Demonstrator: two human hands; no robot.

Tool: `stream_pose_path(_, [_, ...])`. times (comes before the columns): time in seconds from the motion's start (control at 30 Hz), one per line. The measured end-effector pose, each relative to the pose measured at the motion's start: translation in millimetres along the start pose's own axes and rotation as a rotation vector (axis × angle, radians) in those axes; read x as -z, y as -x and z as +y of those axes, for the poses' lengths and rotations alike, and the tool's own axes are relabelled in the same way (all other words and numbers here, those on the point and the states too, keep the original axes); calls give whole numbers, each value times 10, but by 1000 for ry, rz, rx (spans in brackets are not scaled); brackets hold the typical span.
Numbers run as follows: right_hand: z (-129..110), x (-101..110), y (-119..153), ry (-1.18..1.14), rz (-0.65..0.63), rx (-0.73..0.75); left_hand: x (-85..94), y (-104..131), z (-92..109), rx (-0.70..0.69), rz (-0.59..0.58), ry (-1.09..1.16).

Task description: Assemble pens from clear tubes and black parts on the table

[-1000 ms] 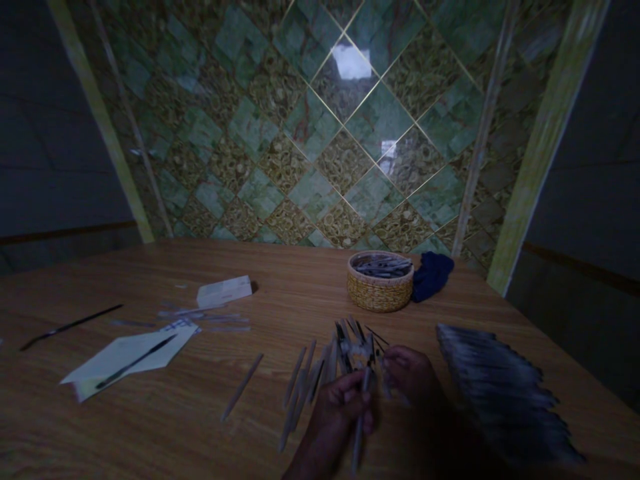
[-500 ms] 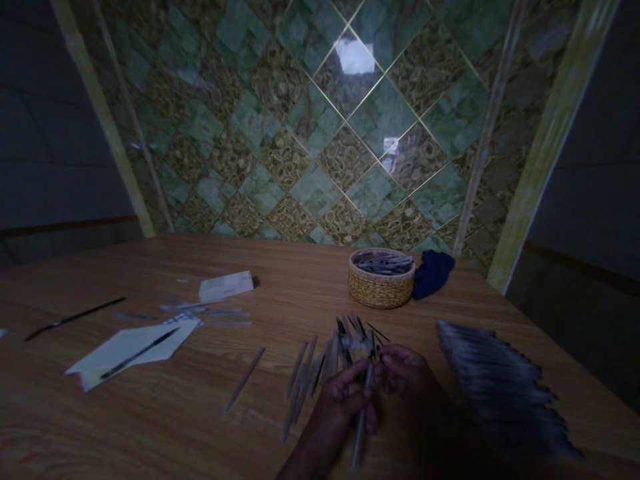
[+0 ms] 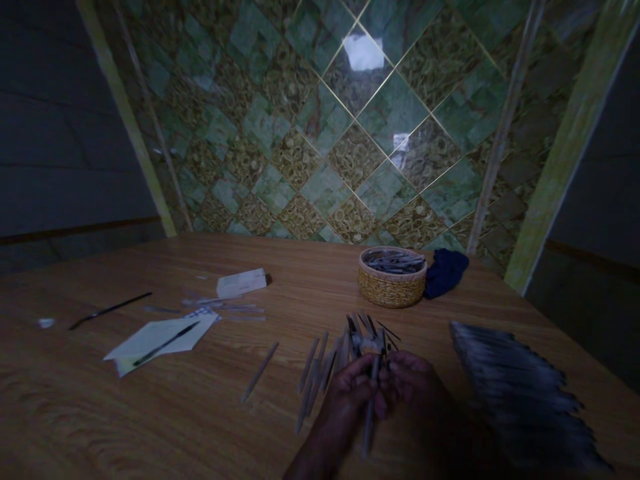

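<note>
My left hand (image 3: 353, 393) is closed around a thin grey stick (image 3: 369, 423), which slants down toward the front of the table. Close beside it, my right hand (image 3: 407, 380) has its fingers pinched near the stick's upper end; what they hold is too small and dark to make out. Just beyond both hands lies a small heap of dark-tipped pieces (image 3: 367, 337). Several loose grey sticks (image 3: 313, 383) are spread to the left of my hands, with a single one (image 3: 260, 372) farther left.
A woven basket (image 3: 393, 288) full of sticks stands at the back right beside a dark blue cloth (image 3: 446, 273). Dark sticks (image 3: 525, 393) lie in a wide row at right. At left are papers (image 3: 155, 340) with a pen, a white box (image 3: 242, 283) and a thin black rod (image 3: 111, 310).
The view has shifted to the left, so everything on the table appears farther right. Both hands stay together at the stick, and a small white scrap now shows at the far left.
</note>
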State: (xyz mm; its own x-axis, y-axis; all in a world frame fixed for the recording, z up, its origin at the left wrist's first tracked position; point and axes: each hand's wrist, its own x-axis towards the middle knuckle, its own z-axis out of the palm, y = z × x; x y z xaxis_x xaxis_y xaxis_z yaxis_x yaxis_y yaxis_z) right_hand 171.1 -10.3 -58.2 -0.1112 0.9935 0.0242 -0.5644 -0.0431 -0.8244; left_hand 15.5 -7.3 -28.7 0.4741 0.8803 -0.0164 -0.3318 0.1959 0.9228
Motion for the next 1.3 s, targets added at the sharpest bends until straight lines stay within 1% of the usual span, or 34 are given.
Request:
stream_pose_path(0.1, [62, 31, 21, 6, -4, -17, -15, 24, 9, -12, 12, 39])
stream_pose_path(0.17, [92, 43, 32, 9, 14, -30, -23, 37, 31, -48, 22, 63])
stream_pose_path(0.23, [95, 30, 47, 27, 43, -58, -19, 41, 62, -54, 63, 96])
stream_pose_path(0.37, [61, -45, 90, 70, 109, -142, 42, 15, 113, -81, 186, 140])
stream_pose_path(0.47, [68, -76, 107, 71, 130, -135, 102, -12, 118, -77, 215, 136])
stream_pose_path(0.53, [83, -70, 108, 63, 130, -100, 121, -18, 115, -79, 196, 124])
stream_pose_path(0.63, [89, -40, 94, 39, 103, -71, 109, -1, 117, -68, 130, 74])
stream_pose_path(0.77, [77, 24, 58, -6, 110, -28, 72, 34, 118, 0, 26, -16])
stream_pose_path(0.83, [77, 58, 46, 40, 129, 6, 65, 41, 114, 34, -9, -49])
stream_pose_path(0.9, [79, 74, 53, 224, 161, 44, 59, 41, 115, 52, -25, -90])
stream_pose_path(0.93, [77, 69, 66, 375, 176, 73, 56, 39, 118, 55, -18, -109])
stream_pose_path(1.0, [66, 21, 114, 774, 189, 146, 48, 30, 129, 54, 29, -124])
stream_pose_path(1.07, [47, -72, 184, 1220, 141, 177, 45, 14, 138, 50, 115, -114])
stream_pose_path(1.13, [28, -187, 253, 1593, 41, 112, 54, -7, 138, 49, 191, -109])
stream_pose_path(1.2, [18, -289, 303, 1807, -32, 27, 74, -29, 129, 60, 223, -123])
stream_pose_path(1.23, [15, -325, 318, 1862, -45, 2, 85, -39, 122, 69, 226, -132])
stream_pose_path(1.3, [2, -356, 326, 1888, -43, -16, 103, -54, 106, 88, 224, -143])
